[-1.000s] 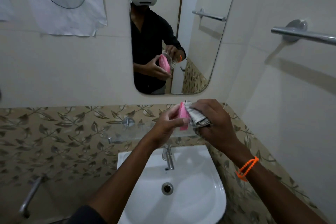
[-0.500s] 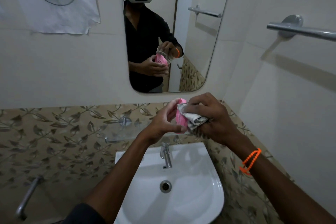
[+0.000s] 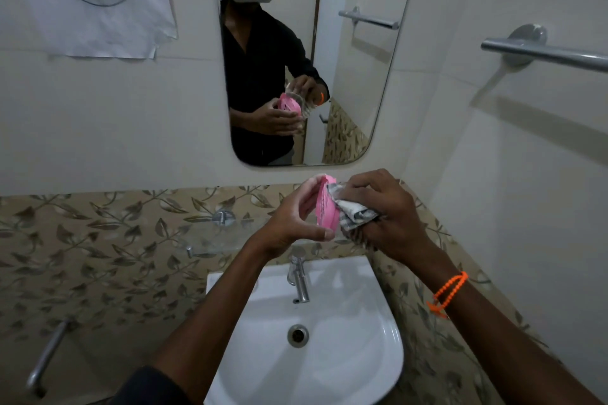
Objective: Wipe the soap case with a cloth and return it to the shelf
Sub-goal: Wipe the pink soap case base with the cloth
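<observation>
nearest, a white basin (image 3: 378,355) sits low in the frame with its drain (image 3: 298,335) in the middle and a chrome tap (image 3: 300,279) at its back edge. above the tap both hands meet. left hand (image 3: 292,223) grips the pink case (image 3: 326,207) on edge, thumb curled under its lower end and fingers wrapped over its top, so the case stands nearly upright. right hand (image 3: 388,214), an orange bracelet (image 3: 449,293) on its wrist, has its fingers curled round a bunched patterned cloth (image 3: 353,215) and presses it against the right face of the case; cloth and case touch. behind the hands a glass shelf (image 3: 210,233) juts from the leaf-patterned tiles (image 3: 82,240), left of the case and apart from it. farther up, a mirror (image 3: 362,76) on the wall reflects the person holding the case and cloth. a paper sheet (image 3: 98,0) marked 11 hangs to the left, and a towel bar (image 3: 543,52) runs along the right wall.
</observation>
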